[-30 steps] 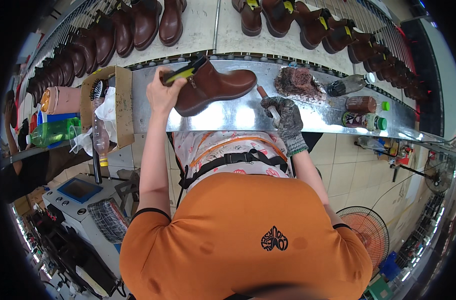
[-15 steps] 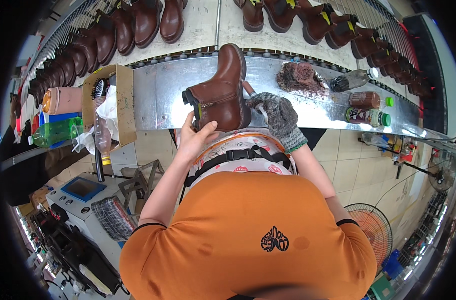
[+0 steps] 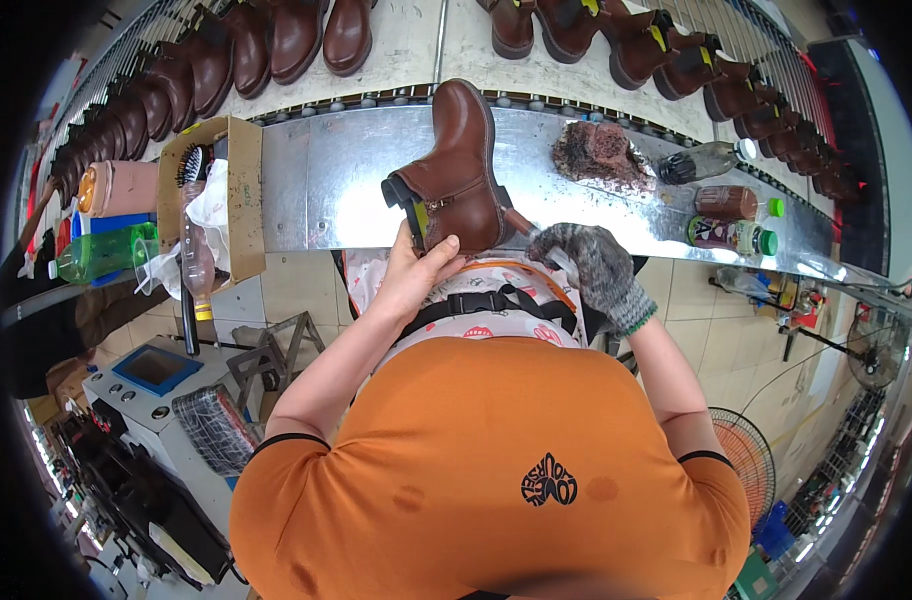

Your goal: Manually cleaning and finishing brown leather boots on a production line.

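Note:
A brown leather ankle boot (image 3: 463, 165) with a side zip lies on its side on the metal bench, toe pointing away and sole toward the right. My bare left hand (image 3: 416, 272) grips it by the shaft near the heel, thumb pressed on the leather. The black collar and a yellow strip at the opening show just beyond my fingers. My right hand (image 3: 596, 272), in a grey knitted glove, is closed on a slim brush-like tool (image 3: 519, 221) with a brown tip. That tip meets the sole edge by the heel. Something whitish shows between the gloved fingers.
A dark-stained sponge block (image 3: 604, 152) sits on foil at the right, beside several bottles (image 3: 726, 202). On the left stands a cardboard box (image 3: 244, 200) with a hairbrush (image 3: 191, 165) and a bottle. Rows of brown boots (image 3: 211, 62) line the conveyor behind the bench (image 3: 321, 190).
The boot has turned slightly and its shaft end has shifted right. My left hand has moved right with it. My gloved hand has gone right and nearer me, bringing the tool down along the heel.

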{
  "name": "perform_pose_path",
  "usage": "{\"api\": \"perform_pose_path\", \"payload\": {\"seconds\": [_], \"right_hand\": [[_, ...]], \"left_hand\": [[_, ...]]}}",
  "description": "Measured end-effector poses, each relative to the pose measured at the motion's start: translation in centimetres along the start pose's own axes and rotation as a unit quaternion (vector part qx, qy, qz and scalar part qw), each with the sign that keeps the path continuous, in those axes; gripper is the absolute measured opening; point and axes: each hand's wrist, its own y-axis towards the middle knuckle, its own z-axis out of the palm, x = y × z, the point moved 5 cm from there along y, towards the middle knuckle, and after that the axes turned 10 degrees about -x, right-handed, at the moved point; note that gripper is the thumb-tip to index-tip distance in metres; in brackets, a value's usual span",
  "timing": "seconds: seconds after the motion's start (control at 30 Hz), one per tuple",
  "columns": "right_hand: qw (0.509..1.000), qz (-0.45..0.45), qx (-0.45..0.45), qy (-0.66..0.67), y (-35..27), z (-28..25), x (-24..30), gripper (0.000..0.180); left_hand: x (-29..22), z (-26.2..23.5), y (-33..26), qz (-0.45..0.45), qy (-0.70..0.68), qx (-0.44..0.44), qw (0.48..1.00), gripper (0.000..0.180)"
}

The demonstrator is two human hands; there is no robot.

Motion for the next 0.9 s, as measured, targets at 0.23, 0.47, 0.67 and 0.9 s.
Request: {"api": "perform_pose_path", "payload": {"seconds": [0.23, 0.47, 0.67, 0.9], "right_hand": [[0.987, 0.052, -0.075, 0.130, -2.6, -1.4, 0.2, 0.021], [0.780, 0.291, -0.326, 0.447, -3.5, -1.0, -4.9, 0.058], [0.820, 0.304, -0.283, 0.394, -5.8, 2.1, -5.2, 0.049], [0.741, 0.328, -0.287, 0.511, -5.4, 1.4, -6.3, 0.022]], "left_hand": [[-1.2, 1.1, -0.2, 0.004, -0.062, 0.008, 0.998, 0.053], [-1.2, 1.0, 0.0, -0.007, -0.156, 0.034, 0.987, 0.052], [-0.5, 0.4, 0.1, -0.019, -0.132, 0.034, 0.990, 0.052], [-0.3, 0.6, 0.2, -0.011, -0.111, 0.028, 0.993, 0.051]]}}
